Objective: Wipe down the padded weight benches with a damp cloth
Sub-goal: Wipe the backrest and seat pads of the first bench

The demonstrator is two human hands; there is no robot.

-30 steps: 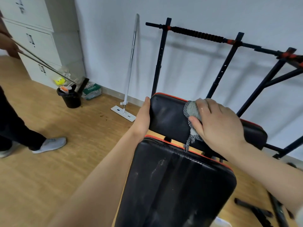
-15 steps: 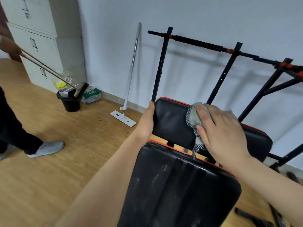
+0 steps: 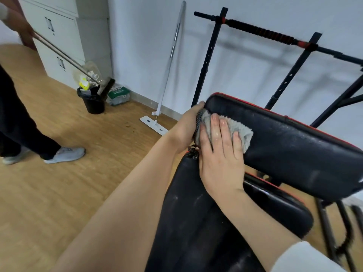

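- The right hand [image 3: 220, 154] lies flat on the grey cloth [image 3: 242, 132]. Its fingers [image 3: 223, 126] are straight and spread, pressing the cloth against the face of the upper pad [image 3: 298, 154] at its left end.
- The left hand [image 3: 184, 130] sits at that same end of the pad, touching the edge of the cloth. Its thumb shows over the corner and the other fingers are hidden behind the pad, so it reads as a clasp round the edge that braces the pad.
- The step in hand looks like a wipe across the angled pad, which is black with red piping [image 3: 255, 106] along its top edge.
- Fine wet speckles show on the pad to the right of the cloth, so much of that surface appears damp already.
- To do the wipe well, the palm should press evenly and move in long overlapping passes from the braced end toward the far end.
- The bracing hand matters because the pad is tilted and could rock under pressure.
- The cloth is bunched, with a netted corner hanging near the gap between the pads. Spreading it flatter would cover more surface and keep that corner from snagging.
- The piping and the rounded corner need a separate pass, since dirt tends to collect along seams.
- The lower pad [image 3: 196, 222] shows pale smears and is probably due the same wipe.
- A mop [image 3: 169, 61] leans on the wall, and another person stands by a black bin [image 3: 92, 103]. Both are well apart from the bench.
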